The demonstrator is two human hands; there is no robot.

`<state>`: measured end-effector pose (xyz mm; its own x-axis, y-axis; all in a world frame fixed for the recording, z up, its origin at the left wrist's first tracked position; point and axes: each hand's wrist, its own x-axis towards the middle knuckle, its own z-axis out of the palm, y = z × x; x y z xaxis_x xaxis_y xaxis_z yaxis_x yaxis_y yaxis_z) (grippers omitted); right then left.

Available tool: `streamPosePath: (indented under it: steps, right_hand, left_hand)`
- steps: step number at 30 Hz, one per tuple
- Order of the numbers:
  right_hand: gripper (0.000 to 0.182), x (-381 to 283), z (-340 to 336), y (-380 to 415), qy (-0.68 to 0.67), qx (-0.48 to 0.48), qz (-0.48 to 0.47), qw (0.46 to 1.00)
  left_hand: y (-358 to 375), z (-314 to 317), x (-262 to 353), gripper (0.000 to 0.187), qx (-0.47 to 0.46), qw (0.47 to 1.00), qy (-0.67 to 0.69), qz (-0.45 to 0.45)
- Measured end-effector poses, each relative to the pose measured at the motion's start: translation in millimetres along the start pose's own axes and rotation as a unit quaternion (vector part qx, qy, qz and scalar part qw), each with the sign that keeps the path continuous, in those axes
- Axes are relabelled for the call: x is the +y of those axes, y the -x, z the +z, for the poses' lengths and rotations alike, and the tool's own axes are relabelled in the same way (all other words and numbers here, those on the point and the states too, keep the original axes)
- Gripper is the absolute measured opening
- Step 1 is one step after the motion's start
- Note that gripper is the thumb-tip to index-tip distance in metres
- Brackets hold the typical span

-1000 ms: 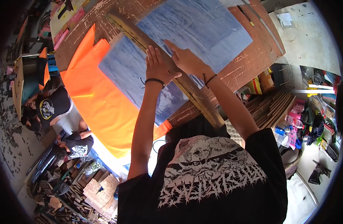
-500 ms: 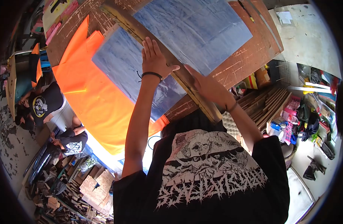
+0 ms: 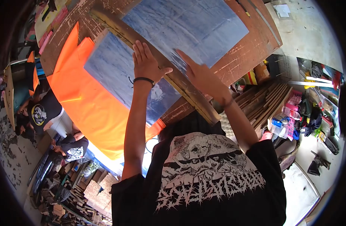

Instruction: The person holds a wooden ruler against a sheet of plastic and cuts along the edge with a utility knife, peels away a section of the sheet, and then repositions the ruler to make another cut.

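Observation:
My left hand [image 3: 147, 67] lies flat with fingers spread across a long wooden bar [image 3: 169, 69] and the sheet beside it, a dark band round the wrist. The bar runs diagonally over a shiny blue-grey sheet [image 3: 195, 30], which shows on both sides of it. On the bar's right side is my right hand [image 3: 207, 81], its index finger stretched along the sheet close to the bar's edge. The other fingers look curled; anything they hold is hidden. Bright orange cloth [image 3: 93, 101] is spread left of the sheet, partly under its edge.
Beneath everything is a scratched brown tabletop [image 3: 237, 56]. Two people sit on the left, one in a dark shirt [image 3: 44, 113]. Wood scraps [image 3: 63, 192] are heaped at lower left. Stacked wooden strips [image 3: 261, 105] and a cluttered pink basket [image 3: 293, 98] stand to the right.
My right hand has moved up and left along the bar, its index finger now stretched out. My left hand stays flat on the bar. The whole view has shifted slightly.

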<state>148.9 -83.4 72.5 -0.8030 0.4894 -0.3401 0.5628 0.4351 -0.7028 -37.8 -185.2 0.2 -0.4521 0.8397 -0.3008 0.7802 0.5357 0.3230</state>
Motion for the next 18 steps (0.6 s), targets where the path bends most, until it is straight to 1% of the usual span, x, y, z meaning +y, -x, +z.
streamPosePath:
  steps: [3,5,6,9,11,14,17,18]
  right_hand:
    - [0.065,-2,23,-54,-0.026,0.005,-0.045,0.999]
    - [0.065,8,43,-78,-0.025,0.007,-0.087,0.996]
    - [0.066,2,45,-83,-0.022,0.007,-0.108,0.994]
    - [0.066,-10,43,-84,0.018,-0.006,-0.064,0.998]
    - [0.065,-13,43,-84,0.016,-0.014,-0.057,0.998]
    - [0.066,-10,40,-85,0.018,-0.028,-0.048,0.998]
    - [0.066,-5,38,-73,0.028,-0.045,-0.047,0.998]
    - [0.067,-2,35,-66,0.035,-0.047,-0.047,0.997]
  left_hand:
    - [0,3,-3,0.141,0.009,1.000,-0.005,0.001]
    - [-3,11,-6,0.141,0.024,1.000,-0.015,0.006]
    - [-3,10,-6,0.140,0.022,1.000,-0.018,0.005]
    - [-3,10,-5,0.138,0.026,1.000,-0.018,0.004]
    - [-3,15,-7,0.137,0.043,0.999,-0.005,0.008]
    - [-2,12,-7,0.136,0.029,0.999,-0.016,0.006]
    - [-4,17,-9,0.136,0.041,0.999,-0.006,0.009]
    - [-1,12,-6,0.137,0.022,1.000,-0.007,0.003]
